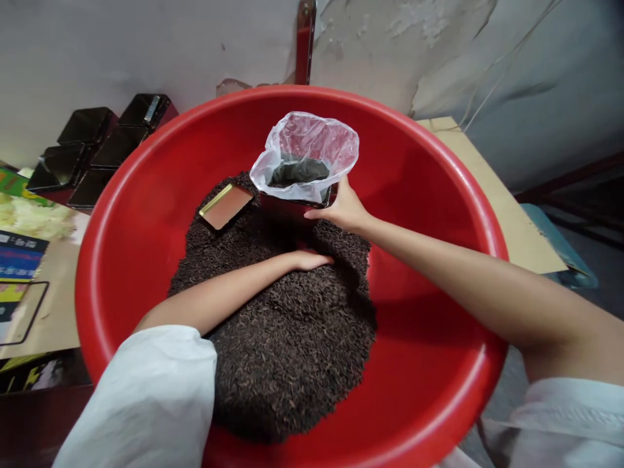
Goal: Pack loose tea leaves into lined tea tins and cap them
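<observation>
A heap of dark loose tea leaves (pixel 292 338) fills much of a big red basin (pixel 414 169). My right hand (pixel 344 209) grips the near right corner of a dark tea tin (pixel 283 209), thumb across its front. A clear plastic bag (pixel 336 146) lines the tin, its mouth spread wide over the rim, with some dark content low inside. In front of the tin, my left hand (pixel 312 260) is pushed into the leaves, and its fingers are mostly buried. Left of the tin, a tin lid (pixel 227 207) lies on the leaves with its inside up.
Several dark tins (pixel 85 127) stand left of the basin, beside printed packaging (pixel 19 260) and a pale crumpled heap (pixel 36 218). Behind rises a peeling wall (pixel 414 52) with a red upright piece (pixel 305 45) against it. A cardboard sheet (pixel 517 221) lies to the right.
</observation>
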The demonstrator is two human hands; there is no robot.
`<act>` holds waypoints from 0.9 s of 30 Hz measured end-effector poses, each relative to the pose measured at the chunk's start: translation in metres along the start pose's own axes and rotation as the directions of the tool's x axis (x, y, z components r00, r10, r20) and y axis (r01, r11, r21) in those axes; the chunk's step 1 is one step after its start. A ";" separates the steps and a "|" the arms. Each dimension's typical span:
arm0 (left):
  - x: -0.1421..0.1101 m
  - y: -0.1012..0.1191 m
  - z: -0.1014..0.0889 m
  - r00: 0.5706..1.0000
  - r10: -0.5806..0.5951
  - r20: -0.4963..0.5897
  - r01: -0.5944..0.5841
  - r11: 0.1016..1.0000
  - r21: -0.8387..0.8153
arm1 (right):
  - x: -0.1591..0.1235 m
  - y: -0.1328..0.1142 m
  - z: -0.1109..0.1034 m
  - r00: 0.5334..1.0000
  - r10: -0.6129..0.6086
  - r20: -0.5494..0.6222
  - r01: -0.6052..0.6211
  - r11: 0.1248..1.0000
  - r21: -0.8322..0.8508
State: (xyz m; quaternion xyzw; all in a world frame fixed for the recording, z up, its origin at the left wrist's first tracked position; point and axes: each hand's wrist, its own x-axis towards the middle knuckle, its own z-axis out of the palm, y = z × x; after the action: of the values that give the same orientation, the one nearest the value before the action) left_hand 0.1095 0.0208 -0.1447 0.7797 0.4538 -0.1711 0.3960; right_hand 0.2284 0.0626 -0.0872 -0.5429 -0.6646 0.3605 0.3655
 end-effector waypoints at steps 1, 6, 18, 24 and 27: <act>-0.002 0.004 0.004 1.000 -0.009 0.016 0.009 1.000 -0.001 | 0.000 0.000 -0.001 1.000 0.010 0.009 -0.010 1.000 -0.021; -0.011 0.002 0.012 0.991 -0.081 -0.109 0.095 0.988 0.126 | 0.001 -0.010 -0.008 0.993 0.026 0.114 -0.007 0.988 -0.156; -0.031 -0.057 -0.033 0.973 -0.063 -0.224 0.171 0.845 0.507 | 0.003 -0.003 -0.012 0.969 0.207 -0.134 -0.220 0.972 -0.088; -0.043 -0.051 -0.034 0.986 -0.098 -0.136 0.153 0.856 0.493 | -0.010 0.003 0.009 0.985 0.124 -0.117 -0.117 0.991 0.063; -0.050 -0.050 -0.035 0.986 -0.127 -0.110 0.162 0.885 0.436 | -0.015 0.005 0.015 0.998 -0.060 0.008 0.061 0.998 -0.027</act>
State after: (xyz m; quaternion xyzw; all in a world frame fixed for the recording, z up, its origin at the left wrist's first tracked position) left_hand 0.0376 0.0328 -0.1145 0.8194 0.4749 -0.2683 0.1763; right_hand 0.2190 0.0478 -0.1000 -0.5261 -0.6869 0.3423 0.3664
